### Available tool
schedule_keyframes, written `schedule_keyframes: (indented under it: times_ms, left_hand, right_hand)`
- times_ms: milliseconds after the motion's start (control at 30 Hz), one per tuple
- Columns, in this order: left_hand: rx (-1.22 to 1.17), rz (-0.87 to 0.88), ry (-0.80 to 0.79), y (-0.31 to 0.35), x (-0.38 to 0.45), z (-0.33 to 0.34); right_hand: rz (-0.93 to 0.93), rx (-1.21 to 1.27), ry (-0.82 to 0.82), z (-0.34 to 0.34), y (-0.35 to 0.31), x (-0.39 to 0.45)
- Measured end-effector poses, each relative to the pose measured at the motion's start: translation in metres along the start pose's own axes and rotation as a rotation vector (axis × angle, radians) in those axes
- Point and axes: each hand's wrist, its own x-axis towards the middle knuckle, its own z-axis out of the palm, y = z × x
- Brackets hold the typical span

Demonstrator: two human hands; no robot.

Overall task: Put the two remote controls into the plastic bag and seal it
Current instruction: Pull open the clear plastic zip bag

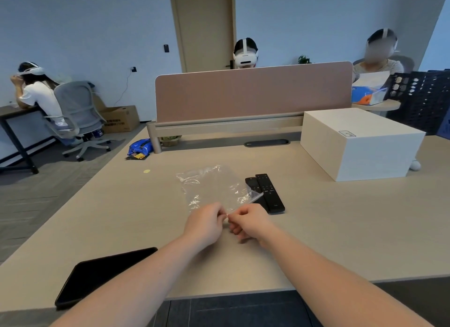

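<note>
At a pale wooden desk (328,229), we see both hands meet at the near edge of a clear plastic bag (211,188). The left hand (205,223) and the right hand (250,223) each pinch the bag's rim between thumb and fingertips, knuckles almost touching, the other fingers curled in. The bag lies crumpled and flat on the desk, stretching away from the hands, and we make out nothing inside it. Just beside its right edge two black remote controls rest side by side, touching along their length: the shorter remote (253,186) nearer the bag, partly under a corner of the plastic, and the longer remote (270,192) on the outside. A black tablet (97,275) lies at the desk's near left corner. A white box (360,144) stands at the far right, well apart from the bag. Behind a pink divider (253,93), people in white headsets sit at other desks.
</note>
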Motion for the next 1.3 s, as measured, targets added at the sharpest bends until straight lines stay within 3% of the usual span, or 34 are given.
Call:
schedule_keyframes:
  times_ms: [133,267,367,500,633,933,1100,1300]
  left_hand:
    - [0.018,-0.015,-0.005,0.002,0.005,0.004]
    - [-0.040,-0.069,0.101,-0.001,0.013,-0.004]
    - [-0.107,-0.014,0.160,-0.002,0.013,-0.010]
    - [-0.061,0.160,0.094,-0.004,0.007,-0.007]
    - [0.020,0.212,0.016,-0.003,0.005,-0.003]
    - [0.190,0.025,0.069,0.003,0.006,-0.013]
    - [0.362,-0.023,-0.038,0.012,0.001,-0.005]
    - [0.218,-0.110,-0.018,0.008,0.007,-0.006]
  right_hand:
    - [0.024,0.014,0.022,-0.001,-0.001,0.001]
    - [0.042,0.073,0.087,-0.002,0.001,0.003]
    - [0.043,0.095,0.102,-0.002,0.001,0.003]
    - [0.053,0.086,0.092,-0.001,0.003,0.003]
    - [0.054,0.071,0.122,0.000,0.003,0.006]
    - [0.040,0.052,0.100,-0.002,0.006,0.005]
    - [0.039,0.078,0.090,-0.005,0.009,0.005]
    - [0.041,0.129,0.066,-0.007,0.009,0.004]
